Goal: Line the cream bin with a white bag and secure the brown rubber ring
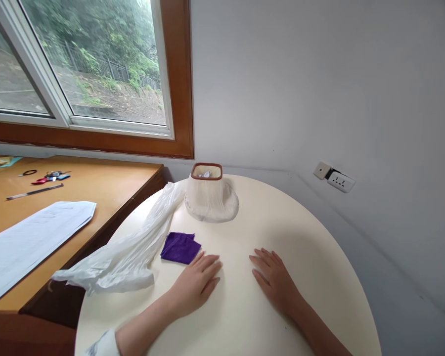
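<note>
My left hand (198, 282) lies palm down on the round cream table (237, 326), fingers stretched out and holding nothing. Its fingertips are close to a folded purple cloth (180, 248); whether they touch it I cannot tell. My right hand (272, 279) rests flat on the tabletop to the right, fingers extended, with nothing in it. Beyond both hands stands a small bin (207, 193) with a brown rim, covered in a whitish plastic liner, with something pale inside. A crumpled white plastic bag (133, 252) stretches along the table's left side, past the purple cloth.
On the left, a wooden desk (114, 170) adjoins the round table and holds paper sheets (40, 237), a pen (35, 192), keys (54, 175) and a black ring (29, 172). A wall with a power socket (341, 181) and a window (107, 59) bound the far side.
</note>
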{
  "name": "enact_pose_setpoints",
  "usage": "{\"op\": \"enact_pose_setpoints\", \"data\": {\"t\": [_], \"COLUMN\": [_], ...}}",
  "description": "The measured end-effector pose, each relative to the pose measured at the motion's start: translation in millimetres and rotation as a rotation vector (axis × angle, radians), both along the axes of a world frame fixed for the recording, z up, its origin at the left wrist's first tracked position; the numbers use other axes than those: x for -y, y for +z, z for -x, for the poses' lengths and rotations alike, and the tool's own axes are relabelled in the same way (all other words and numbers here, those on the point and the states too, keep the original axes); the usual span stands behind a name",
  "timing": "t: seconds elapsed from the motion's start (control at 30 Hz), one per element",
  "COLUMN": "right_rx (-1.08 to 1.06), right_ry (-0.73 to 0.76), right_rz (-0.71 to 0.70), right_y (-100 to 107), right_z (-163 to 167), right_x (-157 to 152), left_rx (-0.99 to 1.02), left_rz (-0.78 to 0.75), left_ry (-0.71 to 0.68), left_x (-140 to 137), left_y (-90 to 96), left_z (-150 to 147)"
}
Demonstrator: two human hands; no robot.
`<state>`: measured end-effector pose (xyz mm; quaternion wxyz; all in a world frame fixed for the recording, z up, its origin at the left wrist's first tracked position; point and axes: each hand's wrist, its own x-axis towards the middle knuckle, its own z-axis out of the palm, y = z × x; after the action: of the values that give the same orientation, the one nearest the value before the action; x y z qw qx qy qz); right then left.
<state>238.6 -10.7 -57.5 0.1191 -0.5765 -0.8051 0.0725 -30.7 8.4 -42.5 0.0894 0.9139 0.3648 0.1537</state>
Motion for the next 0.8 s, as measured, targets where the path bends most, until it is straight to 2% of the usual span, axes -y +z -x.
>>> {"op": "enact_pose_setpoints", "data": {"t": [0.13,0.23,0.33,0.43,0.53,0.8], "right_rx": [-0.062,-0.114,-0.155,-0.167,-0.158,-0.101], "right_ry": [-0.014,-0.022,-0.027,-0.016,-0.010,0.022], "right_rz": [-0.024,-0.025,-0.037,-0.062,-0.078,-0.125], "right_y": [0,-1,-4,-8,-11,-17], "right_z": [0,-2,-4,-5,-6,-2], "right_x": [-2,-3,-5,-6,-6,-10], "left_rx": [0.098,0.045,-0.028,-0.095,-0.125,-0.071], "left_rz": [-0.134,-0.212,-0.194,-0.145,-0.133,-0.115], "left_ry": [0.260,0.453,0.571,0.572,0.560,0.586], "left_x": [-10,-20,-26,-27,-28,-32], "left_y": [-1.6,-10.9,-23.8,-31.1,-30.0,-27.5], "left_z": [5,15,21,22,21,21]}}
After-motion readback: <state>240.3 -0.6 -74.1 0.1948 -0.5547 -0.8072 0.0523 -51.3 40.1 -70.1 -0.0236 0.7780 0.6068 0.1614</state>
